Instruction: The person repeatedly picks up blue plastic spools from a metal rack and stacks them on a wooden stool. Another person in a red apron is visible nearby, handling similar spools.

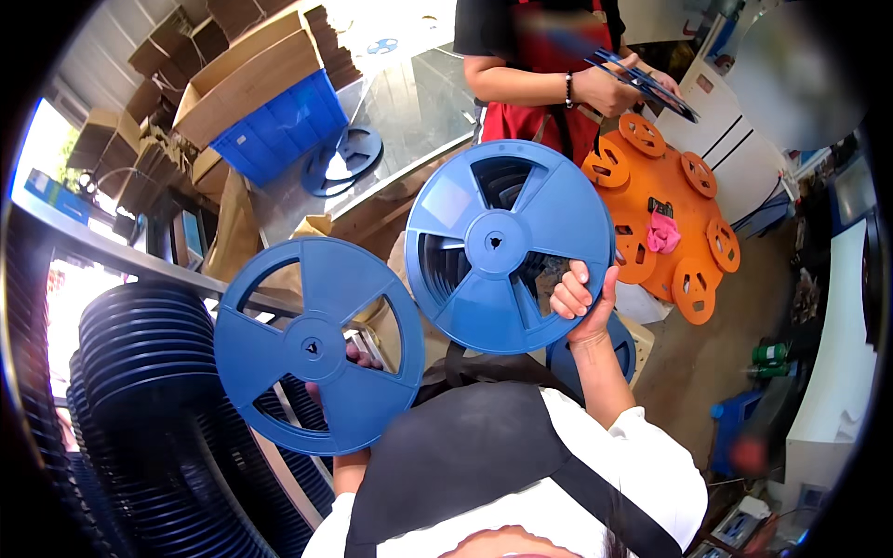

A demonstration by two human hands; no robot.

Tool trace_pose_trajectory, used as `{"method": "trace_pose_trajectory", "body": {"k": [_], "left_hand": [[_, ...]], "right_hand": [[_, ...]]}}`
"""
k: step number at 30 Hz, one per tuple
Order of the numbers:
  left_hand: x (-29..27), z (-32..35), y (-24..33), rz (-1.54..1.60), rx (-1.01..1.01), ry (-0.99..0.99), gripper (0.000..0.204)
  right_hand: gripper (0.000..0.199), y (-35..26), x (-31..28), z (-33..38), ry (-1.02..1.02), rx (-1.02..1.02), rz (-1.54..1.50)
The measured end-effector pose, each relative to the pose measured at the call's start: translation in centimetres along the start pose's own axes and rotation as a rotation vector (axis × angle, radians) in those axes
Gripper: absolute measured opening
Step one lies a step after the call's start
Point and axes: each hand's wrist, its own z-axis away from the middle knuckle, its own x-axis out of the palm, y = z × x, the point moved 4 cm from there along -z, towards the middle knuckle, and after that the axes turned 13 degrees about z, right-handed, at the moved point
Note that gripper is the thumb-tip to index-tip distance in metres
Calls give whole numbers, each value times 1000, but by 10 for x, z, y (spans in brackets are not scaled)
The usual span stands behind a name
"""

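- Up in front of me, two blue reels side by side: the left blue reel (pixel 302 337) and the right blue reel (pixel 507 256), the right one higher.
- My right hand (pixel 584 305) grips the right reel's rim, fingers hooked through a cut-out!
- My left hand (pixel 361 357) has its reel from behind, mostly hidden, fingers showing through an opening.
- Lower left, dark ribbed stacks (pixel 149 344).
- Ahead, a blue crate (pixel 284 130) on the tabletop (pixel 414 102).
- Across, a co-worker (pixel 521 84) holds thin dark reels (pixel 672 104).
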Motion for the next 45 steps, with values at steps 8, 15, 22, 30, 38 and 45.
{"method": "trace_pose_trajectory", "body": {"k": [8,15,22,30,38,45], "left_hand": [[-23,10,23,-41,7,107,77],[-39,-8,20,174,-99,-36,79],[28,11,23,-102,17,127,82],[128,78,40,-708,294,156,76],[164,163,66,-1289,724,257,65],[160,114,76,-759,1233,651,41]], "right_hand": [[45,7,-8,-13,-15,-35,-44],[43,17,-1,-23,1,30,136],[46,55,-12,-26,164,273,235],[44,89,-57,-60,387,534,172],[43,137,-61,-80,359,771,239],[43,165,-56,-83,264,923,217]]}}
